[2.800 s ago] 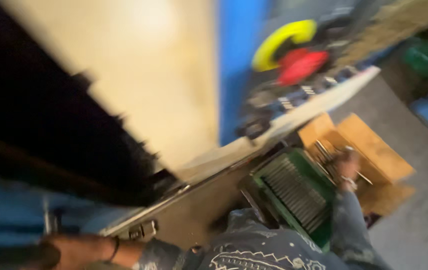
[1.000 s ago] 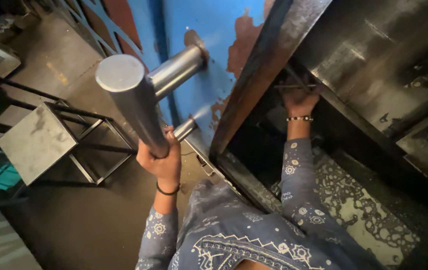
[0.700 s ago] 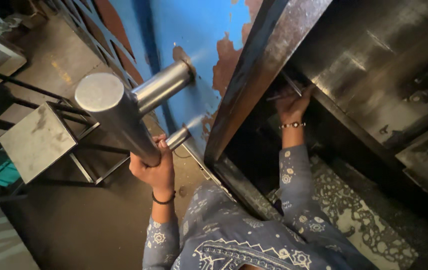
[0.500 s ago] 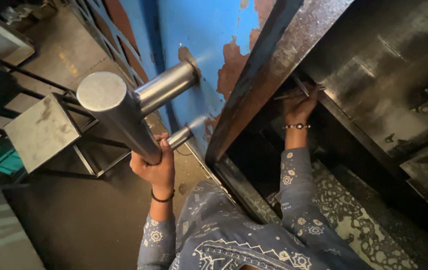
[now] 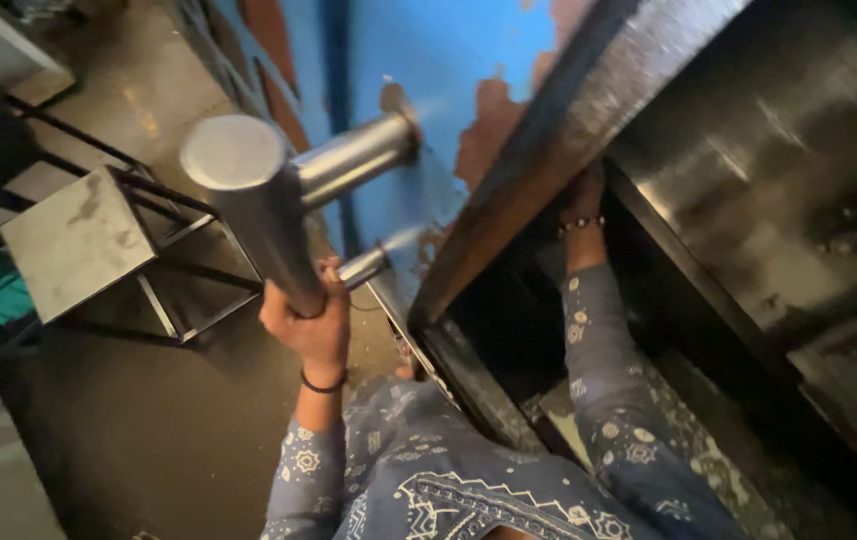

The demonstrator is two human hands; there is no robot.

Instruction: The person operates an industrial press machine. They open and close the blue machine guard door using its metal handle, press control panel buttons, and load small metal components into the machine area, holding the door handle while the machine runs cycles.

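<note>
Both hands busy: left hand [image 5: 310,318] wrapped tight around the steel handle [image 5: 258,215], right hand [image 5: 582,190] reaching behind the door [image 5: 558,130], grip unclear. Probably heavy, stiff, smooth; best gripped low on the handle.

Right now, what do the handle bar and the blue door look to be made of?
Handle bar: probably steel, with a brushed silver sheen and soft highlights; the left hand grips its lower end. Blue door: likely painted metal, since the blue coat has flaked off in patches to rusty brown.
</note>
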